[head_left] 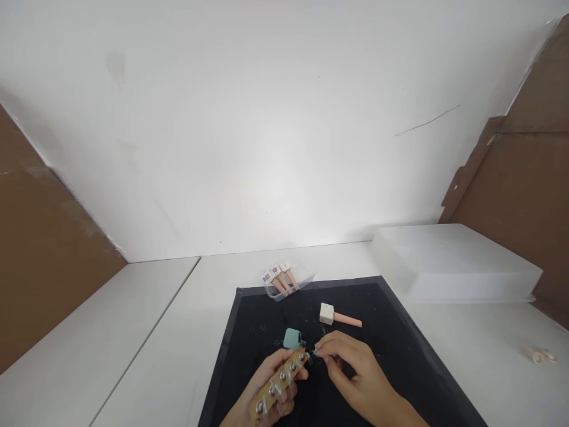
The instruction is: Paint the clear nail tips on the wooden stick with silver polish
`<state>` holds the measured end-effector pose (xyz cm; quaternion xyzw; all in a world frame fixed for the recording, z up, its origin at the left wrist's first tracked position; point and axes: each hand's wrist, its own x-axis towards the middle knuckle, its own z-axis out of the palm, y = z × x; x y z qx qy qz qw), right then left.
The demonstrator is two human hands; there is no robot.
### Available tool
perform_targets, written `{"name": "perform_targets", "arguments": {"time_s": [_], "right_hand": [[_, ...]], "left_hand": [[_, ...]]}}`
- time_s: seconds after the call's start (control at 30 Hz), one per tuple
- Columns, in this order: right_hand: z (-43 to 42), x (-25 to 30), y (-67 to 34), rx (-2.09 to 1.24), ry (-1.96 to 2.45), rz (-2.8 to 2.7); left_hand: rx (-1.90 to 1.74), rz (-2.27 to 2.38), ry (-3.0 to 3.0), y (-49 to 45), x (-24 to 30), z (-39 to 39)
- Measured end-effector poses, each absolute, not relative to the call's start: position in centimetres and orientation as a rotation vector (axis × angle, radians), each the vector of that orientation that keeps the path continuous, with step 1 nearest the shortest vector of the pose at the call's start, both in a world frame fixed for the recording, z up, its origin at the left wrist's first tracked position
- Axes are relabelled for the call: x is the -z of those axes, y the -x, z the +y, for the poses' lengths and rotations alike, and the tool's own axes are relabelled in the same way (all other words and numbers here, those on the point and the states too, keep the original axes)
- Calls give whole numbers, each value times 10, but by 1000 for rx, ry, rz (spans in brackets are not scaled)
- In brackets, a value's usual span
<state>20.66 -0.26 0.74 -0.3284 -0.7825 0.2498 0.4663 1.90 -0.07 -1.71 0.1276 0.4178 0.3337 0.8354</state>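
My left hand (276,370) is wrapped round a wooden strip (279,382) that carries a row of several shiny round metal pieces and clear tabs. The strip slants up to the right over a black mat. Just right of its upper end, my right hand (351,367) pinches a small clear piece (316,351), too small to make out fully. A teal square-cornered object (292,338) lies right behind the strip's tip. Farther back on the mat rests a white block-shaped bottle with a long peach handle (347,320), lying on its side.
A clear plastic tray (304,276) at the mat's back edge holds several similar peach-handled pieces. The black mat (373,296) covers the white table. A translucent white bin (471,287) stands at right, with small beige rings (537,356) before it. Cardboard panels (528,219) flank the space.
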Motion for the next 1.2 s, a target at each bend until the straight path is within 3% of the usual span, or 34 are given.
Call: {"name": "perform_targets", "arguments": {"time_s": [1.2], "right_hand": [[-3,-8,-208,-631,759,-1903]], "left_hand": [[-695,875,-256,-17,21,1]]}}
